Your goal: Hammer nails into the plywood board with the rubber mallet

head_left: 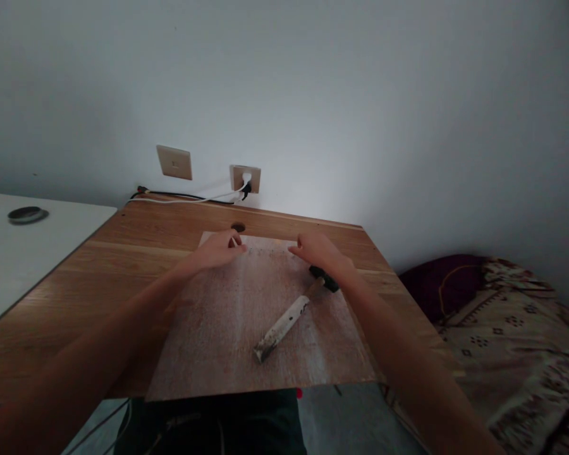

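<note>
My left hand point(222, 248) is at the far left part of a thin wooden board point(208, 335), fingers curved and thumb apart from them, with nothing visible in it. Across from it, over the board's far right corner, my right hand point(317, 250) has its thumb pointing inward and its fingers bent. I see nothing held there either. Small dark specks point(260, 251), too tiny to name, dot the board between the two hands. A hammer point(287, 321) lies diagonally on the board, its dark head close to my right wrist and its worn, white-painted handle toward me.
The board rests on a wooden desk point(123, 265) against a wall, its near edge at the desk's front. Cables point(180, 200) run along the back to a socket point(246, 179). A white surface point(28, 253) adjoins at left; patterned bedding point(502, 335) is at right.
</note>
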Tool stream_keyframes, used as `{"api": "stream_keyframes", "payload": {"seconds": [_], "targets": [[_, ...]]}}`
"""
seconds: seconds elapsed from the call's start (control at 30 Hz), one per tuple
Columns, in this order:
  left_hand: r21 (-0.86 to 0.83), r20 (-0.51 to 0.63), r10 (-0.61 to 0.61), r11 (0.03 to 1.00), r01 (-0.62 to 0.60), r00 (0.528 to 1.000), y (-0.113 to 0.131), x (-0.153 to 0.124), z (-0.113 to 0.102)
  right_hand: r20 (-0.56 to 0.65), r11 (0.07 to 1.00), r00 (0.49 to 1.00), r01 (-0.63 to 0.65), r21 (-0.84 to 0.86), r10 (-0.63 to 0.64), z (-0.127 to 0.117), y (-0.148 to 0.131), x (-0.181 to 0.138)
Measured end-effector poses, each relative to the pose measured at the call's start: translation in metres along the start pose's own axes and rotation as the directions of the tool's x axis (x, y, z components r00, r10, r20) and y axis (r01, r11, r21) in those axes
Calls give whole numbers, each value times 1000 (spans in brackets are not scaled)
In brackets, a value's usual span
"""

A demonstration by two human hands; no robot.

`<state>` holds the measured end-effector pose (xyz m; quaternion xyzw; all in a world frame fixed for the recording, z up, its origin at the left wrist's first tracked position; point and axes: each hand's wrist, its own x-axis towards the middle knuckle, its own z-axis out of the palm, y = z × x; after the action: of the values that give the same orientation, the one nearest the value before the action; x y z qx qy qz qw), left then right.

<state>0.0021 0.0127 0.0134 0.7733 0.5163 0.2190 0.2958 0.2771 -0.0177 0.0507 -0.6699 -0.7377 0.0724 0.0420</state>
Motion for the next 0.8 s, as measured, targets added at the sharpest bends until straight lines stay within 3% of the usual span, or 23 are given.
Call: {"api": "stream_keyframes", "payload": {"seconds": [0.13,0.23,0.3,0.37,0.47,0.53,0.6,0.7,0.8], "targets": [[369,94,171,909,-194,981,2,5,2,19,1000,1000,-22,-14,22,12,-6,-2],[453,142,223,851,-263,964,4,6,2,-12,998,1000,-10,66,11,10,-3,0],[443,85,243,859,-255,966,8,8,0,-59,988,998,9,157,0,4,1,3],[341,-30,232,917,-208,972,13,11,-2,-112,962,994,28,270,3,-2,5,6],[-115,-156,77,989,-96,985,19,18,-5,-142,902,990,46,428,17,-6,6,9],[-439,-91,-45,898,0,995,21,21,-5,-132,871,991,52,488,15,-3,3,9],[-544,7,-89,835,78,996,21,21,-4,-109,864,994,42,502,15,1,-2,9],[-235,16,-58,970,60,998,20,17,-1,-66,894,997,5,448,27,7,-10,8],[167,7,34,985,-34,999,18,11,4,-37,935,998,-27,354,43,14,-18,5]]}}
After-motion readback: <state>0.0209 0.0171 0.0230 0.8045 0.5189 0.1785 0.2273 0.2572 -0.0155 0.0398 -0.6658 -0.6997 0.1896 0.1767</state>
